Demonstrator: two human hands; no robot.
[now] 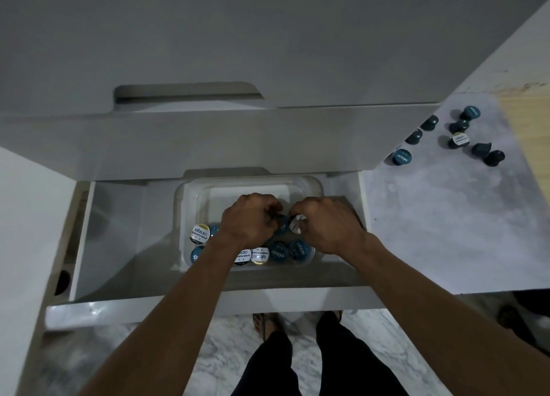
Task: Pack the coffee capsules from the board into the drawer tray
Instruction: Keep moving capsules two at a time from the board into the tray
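Observation:
A clear plastic tray sits in the open white drawer. Several dark blue coffee capsules with blue or white foil lids lie along its near side. Both hands are inside the tray. My left hand has its fingers curled over a dark capsule at the tray's middle. My right hand pinches a white-lidded capsule tilted on its side. Several more capsules lie scattered on the grey marbled board to the right.
White cabinet fronts with a recessed handle rise behind the drawer. A wooden surface borders the board at the far right. Below the drawer front are my legs and sandalled feet on a marbled floor.

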